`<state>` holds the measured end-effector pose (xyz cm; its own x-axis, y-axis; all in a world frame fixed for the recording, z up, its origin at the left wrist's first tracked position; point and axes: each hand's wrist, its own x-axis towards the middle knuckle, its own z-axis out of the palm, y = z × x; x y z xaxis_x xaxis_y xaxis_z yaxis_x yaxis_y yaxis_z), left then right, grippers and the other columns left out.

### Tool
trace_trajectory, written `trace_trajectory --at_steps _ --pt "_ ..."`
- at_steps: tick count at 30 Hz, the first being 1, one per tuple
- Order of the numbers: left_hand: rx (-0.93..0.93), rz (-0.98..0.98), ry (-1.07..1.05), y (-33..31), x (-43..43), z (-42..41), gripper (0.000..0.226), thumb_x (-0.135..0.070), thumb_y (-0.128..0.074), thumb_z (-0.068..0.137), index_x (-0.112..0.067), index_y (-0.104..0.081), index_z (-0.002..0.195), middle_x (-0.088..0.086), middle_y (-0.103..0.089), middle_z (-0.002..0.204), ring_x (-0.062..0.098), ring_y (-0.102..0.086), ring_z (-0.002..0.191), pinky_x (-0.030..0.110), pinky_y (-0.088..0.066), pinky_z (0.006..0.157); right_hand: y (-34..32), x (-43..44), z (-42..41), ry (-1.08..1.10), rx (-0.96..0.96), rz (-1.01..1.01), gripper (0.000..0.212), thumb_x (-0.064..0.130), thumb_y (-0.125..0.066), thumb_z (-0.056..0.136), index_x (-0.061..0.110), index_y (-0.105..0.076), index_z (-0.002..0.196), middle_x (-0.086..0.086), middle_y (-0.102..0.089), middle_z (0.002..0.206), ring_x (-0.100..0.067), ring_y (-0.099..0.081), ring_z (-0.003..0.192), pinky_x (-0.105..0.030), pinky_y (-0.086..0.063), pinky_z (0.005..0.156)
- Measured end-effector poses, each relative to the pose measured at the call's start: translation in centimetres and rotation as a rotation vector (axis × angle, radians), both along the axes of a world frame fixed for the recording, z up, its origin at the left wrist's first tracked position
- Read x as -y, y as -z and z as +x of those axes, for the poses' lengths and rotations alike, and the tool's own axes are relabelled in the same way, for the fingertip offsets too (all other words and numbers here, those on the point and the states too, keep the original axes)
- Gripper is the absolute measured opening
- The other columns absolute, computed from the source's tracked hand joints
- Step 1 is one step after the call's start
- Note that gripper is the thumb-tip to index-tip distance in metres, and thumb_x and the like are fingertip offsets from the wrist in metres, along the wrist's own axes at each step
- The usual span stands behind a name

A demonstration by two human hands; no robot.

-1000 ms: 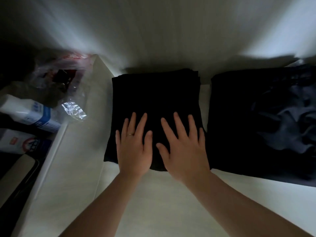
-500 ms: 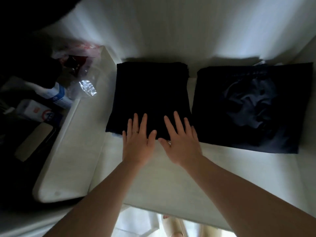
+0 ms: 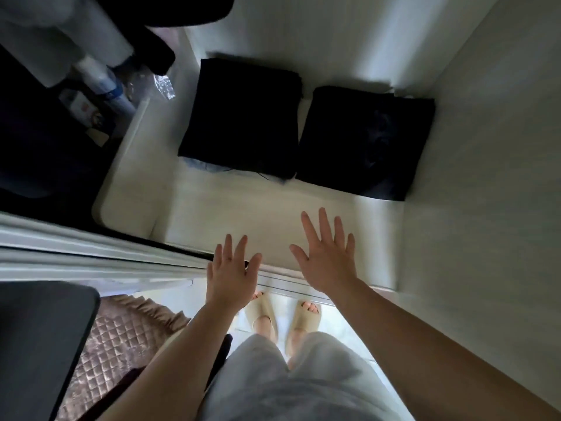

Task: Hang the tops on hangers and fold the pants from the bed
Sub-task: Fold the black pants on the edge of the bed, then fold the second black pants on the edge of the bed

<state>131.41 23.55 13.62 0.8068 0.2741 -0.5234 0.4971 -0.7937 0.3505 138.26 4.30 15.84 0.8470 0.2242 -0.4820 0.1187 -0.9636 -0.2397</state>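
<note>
Two folded dark pants lie side by side on a white wardrobe shelf [image 3: 267, 214]: one stack [image 3: 243, 117] on the left with a bit of blue fabric showing under its front edge, another stack [image 3: 364, 141] on the right against the side wall. My left hand [image 3: 232, 271] hovers with fingers spread over the shelf's front edge, holding nothing. Spread flat and also empty, my right hand [image 3: 326, 256] is above the bare front of the shelf. Both hands are well clear of the pants.
Bottles [image 3: 103, 83] and a crinkled plastic bag [image 3: 161, 86] fill a dark compartment to the left. A sliding door rail [image 3: 91, 250] crosses at the left. A quilted brown bed cover [image 3: 121, 344] lies lower left. My feet in beige slippers [image 3: 282, 314] stand on a pale floor.
Both hands have lifted off the left stack of pants and drawn back toward me, past the shelf's front. My view has pulled back, so the floor and my feet show.
</note>
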Motion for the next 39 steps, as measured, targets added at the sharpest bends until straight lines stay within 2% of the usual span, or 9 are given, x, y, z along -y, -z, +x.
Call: trace_trajectory --at_steps 4,8,15,20,24,27,30,34,39 --pt "0.073 -0.002 0.044 -2.9 2.4 -3.5 0.064 -0.059 -0.028 0.101 -0.035 -0.016 0.159 -0.001 0.000 0.169 0.025 0.002 0.155 0.048 -0.006 0.123 -2.6 1.8 -3.1 0.029 -0.011 0.049 0.069 0.063 -0.023 0.100 0.041 0.010 0.156 0.007 0.022 0.165 -0.029 0.016 0.153 -0.055 0.002 0.121" --pt "0.160 0.016 0.022 -5.6 3.7 -6.8 0.064 -0.060 -0.028 0.101 -0.035 -0.018 0.158 -0.002 -0.003 0.169 0.023 0.001 0.155 0.049 -0.006 0.124 -4.5 3.3 -6.2 -0.116 0.040 0.089 0.068 0.061 -0.025 0.101 0.040 0.007 0.157 0.007 0.017 0.166 -0.028 0.011 0.153 -0.054 -0.002 0.122" --pt "0.220 -0.037 -0.031 -8.5 4.6 -13.3 0.079 -0.073 -0.011 0.088 -0.037 -0.014 0.158 -0.004 -0.007 0.168 0.016 0.000 0.155 0.043 -0.011 0.124 -7.8 3.7 -9.9 -0.252 -0.067 0.277 0.065 0.061 -0.029 0.099 0.043 -0.006 0.157 0.009 -0.005 0.168 -0.022 -0.002 0.154 -0.046 -0.009 0.120" --pt "0.237 -0.127 -0.094 -8.7 4.2 -17.6 0.065 -0.060 -0.032 0.100 -0.033 -0.022 0.158 -0.003 -0.025 0.164 0.015 -0.017 0.152 0.035 -0.019 0.123 -10.0 2.7 -12.7 -0.321 -0.140 0.481 0.060 0.051 -0.043 0.100 0.041 -0.022 0.155 0.010 -0.035 0.158 -0.016 -0.029 0.145 -0.044 -0.027 0.118" --pt "0.214 -0.287 -0.279 -9.1 4.0 -23.2 0.058 -0.057 -0.040 0.101 -0.035 -0.032 0.153 -0.005 -0.048 0.149 0.017 -0.046 0.133 0.039 -0.035 0.113 -11.0 1.5 -16.7 -0.353 -0.266 0.581 0.060 0.059 -0.043 0.094 0.049 -0.026 0.151 0.012 -0.047 0.148 -0.009 -0.037 0.139 -0.039 -0.033 0.115" --pt "0.212 -0.306 -0.404 -9.4 4.1 -29.6 0.055 -0.058 -0.040 0.100 -0.035 -0.037 0.150 -0.011 -0.051 0.145 0.012 -0.045 0.135 0.034 -0.035 0.112 -11.4 0.5 -20.8 -0.426 -0.305 0.620 0.055 0.054 -0.045 0.098 0.054 -0.025 0.149 0.021 -0.048 0.145 0.001 -0.039 0.136 -0.025 -0.031 0.106" --pt "0.208 -0.310 -0.605 -9.6 4.5 -36.9 0.051 -0.058 -0.040 0.099 -0.039 -0.040 0.147 -0.014 -0.055 0.136 0.012 -0.050 0.128 0.033 -0.039 0.107 -11.9 -0.3 -25.2 -0.484 -0.346 0.670 0.052 0.052 -0.046 0.098 0.062 -0.024 0.144 0.025 -0.047 0.145 0.010 -0.039 0.134 -0.018 -0.032 0.105" --pt "0.282 -0.316 -0.920 -9.5 5.7 -45.8 0.043 -0.048 -0.045 0.102 -0.034 -0.047 0.143 -0.013 -0.056 0.128 0.012 -0.052 0.120 0.029 -0.038 0.101 -12.0 -1.5 -30.9 -0.569 -0.407 0.683 0.054 0.047 -0.047 0.101 0.050 -0.027 0.151 0.023 -0.048 0.145 0.007 -0.041 0.134 -0.031 -0.034 0.114" --pt "0.442 -0.281 -1.346 -9.2 6.4 -55.0 0.048 -0.047 -0.051 0.100 -0.026 -0.047 0.142 -0.003 -0.055 0.137 0.014 -0.055 0.118 0.035 -0.041 0.105 -14.2 -4.1 -37.2 -0.738 -0.435 0.732 0.058 0.051 -0.047 0.096 0.050 -0.026 0.150 0.030 -0.041 0.147 0.005 -0.037 0.138 -0.028 -0.032 0.113"
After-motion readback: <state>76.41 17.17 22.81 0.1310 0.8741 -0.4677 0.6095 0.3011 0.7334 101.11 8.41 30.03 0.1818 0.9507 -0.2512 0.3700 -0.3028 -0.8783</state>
